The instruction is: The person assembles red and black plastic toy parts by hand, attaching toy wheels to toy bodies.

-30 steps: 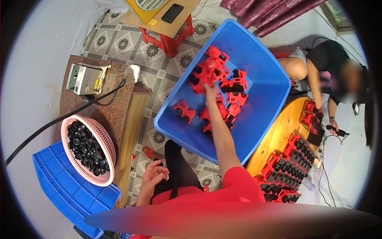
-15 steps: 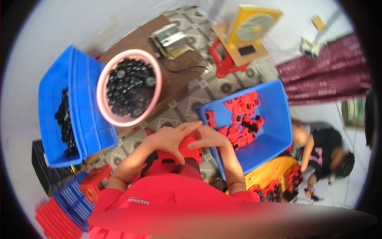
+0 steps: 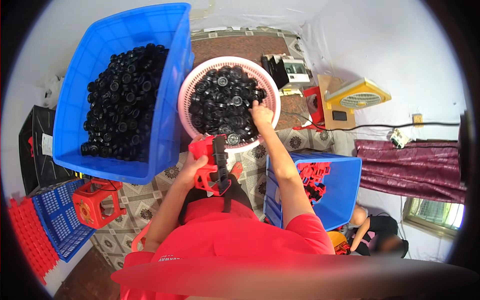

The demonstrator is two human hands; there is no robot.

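Observation:
My left hand (image 3: 189, 169) is wrapped round a red plastic toy vehicle body (image 3: 204, 149), held in front of my waist. Along its right side runs a black plastic part (image 3: 220, 159). My right hand (image 3: 262, 116) reaches over the near right side of a round pink basket (image 3: 185, 100), its fingers curled down at the black toy wheels (image 3: 220, 97) heaped inside. Whatever those fingertips grip is hidden. Left of the basket, a large blue bin (image 3: 172, 95) holds many more black wheels (image 3: 125, 85).
On my right a blue bin (image 3: 345, 185) contains red toy parts (image 3: 314, 175). Beyond stand a yellow fan (image 3: 361, 97) and a device (image 3: 296, 70) with a cable. A red stool (image 3: 97, 202) stands at lower left. Another person (image 3: 375, 232) sits at far right.
My hands were together over the red body. Now they are apart: the left holds it, the right has gone forward to the basket's wheels. The view has swung left.

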